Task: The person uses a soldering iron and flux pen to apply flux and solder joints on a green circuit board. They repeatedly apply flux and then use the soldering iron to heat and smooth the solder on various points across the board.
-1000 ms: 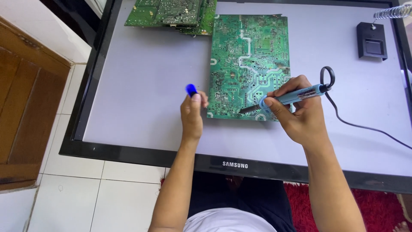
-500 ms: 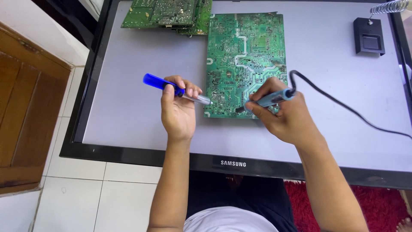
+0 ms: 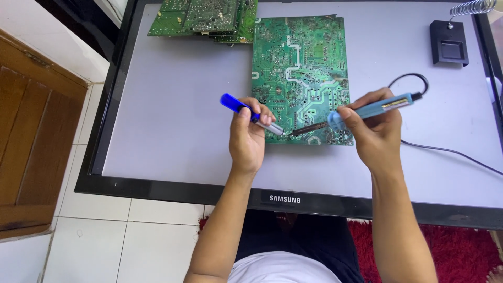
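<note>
The left hand [image 3: 250,137] is gripping a blue-and-silver pen-shaped desoldering pump [image 3: 251,115], fingers wrapped closed around its barrel, with the silver tip pointing down at the lower edge of a large green printed circuit board [image 3: 299,68]. The right hand [image 3: 373,131] is holding a light-blue-handled soldering iron [image 3: 361,111], fingers curled shut about the handle, and its dark metal tip is touching the board just beside the pump's tip. The board is lying flat, solder side up, on the pale grey screen of a black-framed flat monitor [image 3: 173,126] that is serving as a work surface. A black cord [image 3: 450,152] is trailing from the iron across the screen. A stack of smaller green circuit boards [image 3: 204,18] is lying at the top, and a black soldering-iron stand [image 3: 449,48] is sitting well apart at the upper right.
</note>
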